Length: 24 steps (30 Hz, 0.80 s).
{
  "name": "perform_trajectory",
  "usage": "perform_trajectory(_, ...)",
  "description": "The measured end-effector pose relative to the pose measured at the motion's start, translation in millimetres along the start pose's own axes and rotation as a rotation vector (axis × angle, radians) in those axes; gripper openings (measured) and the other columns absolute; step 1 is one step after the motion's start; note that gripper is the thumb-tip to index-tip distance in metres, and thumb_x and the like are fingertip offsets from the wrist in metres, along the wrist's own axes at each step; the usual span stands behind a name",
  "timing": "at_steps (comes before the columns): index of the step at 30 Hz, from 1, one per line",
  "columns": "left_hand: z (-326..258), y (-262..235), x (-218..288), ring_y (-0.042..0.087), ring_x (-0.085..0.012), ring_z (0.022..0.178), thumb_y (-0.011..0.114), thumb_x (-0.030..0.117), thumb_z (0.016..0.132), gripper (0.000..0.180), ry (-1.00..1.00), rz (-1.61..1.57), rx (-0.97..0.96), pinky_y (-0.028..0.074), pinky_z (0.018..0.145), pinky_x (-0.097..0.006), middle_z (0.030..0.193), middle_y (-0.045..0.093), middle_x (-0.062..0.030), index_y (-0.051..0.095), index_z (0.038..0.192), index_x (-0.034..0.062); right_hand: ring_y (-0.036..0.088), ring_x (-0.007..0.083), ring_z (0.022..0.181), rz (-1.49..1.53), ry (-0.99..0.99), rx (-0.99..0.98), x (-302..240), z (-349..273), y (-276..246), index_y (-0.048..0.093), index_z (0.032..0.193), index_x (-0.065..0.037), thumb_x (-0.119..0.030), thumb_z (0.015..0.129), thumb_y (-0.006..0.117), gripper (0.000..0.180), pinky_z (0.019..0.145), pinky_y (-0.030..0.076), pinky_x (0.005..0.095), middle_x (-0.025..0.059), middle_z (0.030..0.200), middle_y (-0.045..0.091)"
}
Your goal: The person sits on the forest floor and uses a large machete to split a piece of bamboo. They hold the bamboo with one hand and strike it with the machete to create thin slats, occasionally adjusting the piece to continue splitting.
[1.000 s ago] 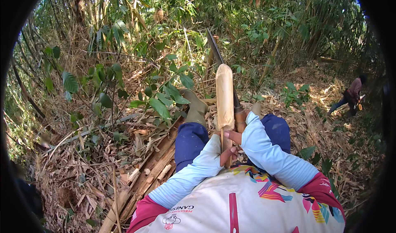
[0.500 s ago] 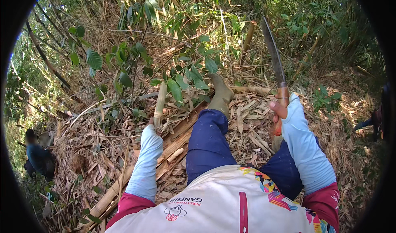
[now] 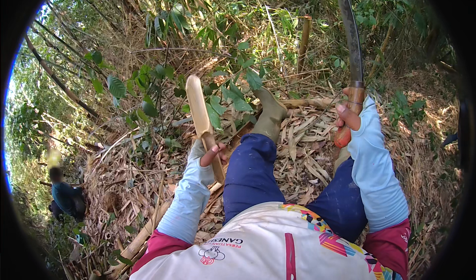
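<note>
Bamboo stick [image 3: 203, 124], centre-left of frame, is gripped near its lower end by the left hand [image 3: 210, 153] with fingers curled tight, while the right hand [image 3: 347, 117] at upper right clenches a raised machete [image 3: 351, 47]; a misjudged swing risks cutting the holding fingers or the knee [image 3: 253, 156].

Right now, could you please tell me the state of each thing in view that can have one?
Left hand: closed around the bamboo strip.
Bamboo strip: held upright, tilted slightly left, top end free.
Right hand: closed around the knife handle.
Knife: raised, blade pointing up, touching nothing.
Bamboo poles: lying on the leaf litter by the left leg.
Other person: crouched at far left.
</note>
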State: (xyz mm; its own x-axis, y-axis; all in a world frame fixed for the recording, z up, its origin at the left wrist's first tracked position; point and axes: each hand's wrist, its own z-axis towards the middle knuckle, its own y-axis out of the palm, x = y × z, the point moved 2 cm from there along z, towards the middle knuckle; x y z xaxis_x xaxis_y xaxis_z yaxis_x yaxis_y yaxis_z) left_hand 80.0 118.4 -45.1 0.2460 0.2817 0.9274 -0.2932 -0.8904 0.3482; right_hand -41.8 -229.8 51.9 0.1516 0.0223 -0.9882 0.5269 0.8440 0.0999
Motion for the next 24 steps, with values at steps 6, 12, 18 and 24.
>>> perform_trajectory(6, 12, 15, -27, 0.059, -0.0173, 0.063, 0.06, 0.049, 0.09, 0.049, -0.009, 0.048, 0.182, 0.051, 0.057, -0.032, 0.082, 0.058, -0.0079, 0.048, 0.105, 0.0049, 0.055, 0.0115, 0.062, -0.156, 0.018, -0.065, -2, -11, -5, 0.048, 0.12, -0.001, -0.014, 0.082, 0.073, 0.047, 0.058, 0.048, 0.028, 0.0026, 0.079, 0.055)
perform_trajectory(12, -5, 5, -83, 0.062, -0.0198, 0.067, 0.061, 0.037, 0.092, 0.041, -0.199, -0.117, 0.118, 0.053, 0.059, -0.033, 0.085, 0.06, -0.0097, 0.049, 0.111, 0.0034, 0.052, 0.0095, 0.058, -0.261, 0.126, -0.074, 8, -13, -8, 0.049, 0.114, -0.002, -0.018, 0.082, 0.074, 0.043, 0.054, 0.045, 0.0254, 0.0022, 0.077, 0.054)
perform_trajectory(18, -17, 8, -83, 0.062, -0.0181, 0.064, 0.054, 0.034, 0.096, 0.035, -0.147, 0.005, 0.129, 0.053, 0.056, -0.031, 0.085, 0.062, -0.0106, 0.05, 0.11, 0.002, 0.051, 0.0102, 0.056, -0.217, 0.121, -0.069, 12, -10, -1, 0.049, 0.111, -0.002, -0.017, 0.082, 0.072, 0.039, 0.05, 0.043, 0.026, 0.0032, 0.075, 0.054)
perform_trajectory(24, -19, 8, -57, 0.051, -0.0103, 0.047, 0.049, 0.056, 0.094, 0.051, -0.173, 0.246, 0.19, 0.043, 0.045, -0.025, 0.064, 0.056, -0.0028, 0.057, 0.094, 0.0061, 0.051, 0.0095, 0.058, -0.24, 0.055, -0.116, 14, -18, 8, 0.048, 0.111, -0.001, -0.021, 0.084, 0.072, 0.042, 0.052, 0.043, 0.0243, 0.0026, 0.075, 0.054)
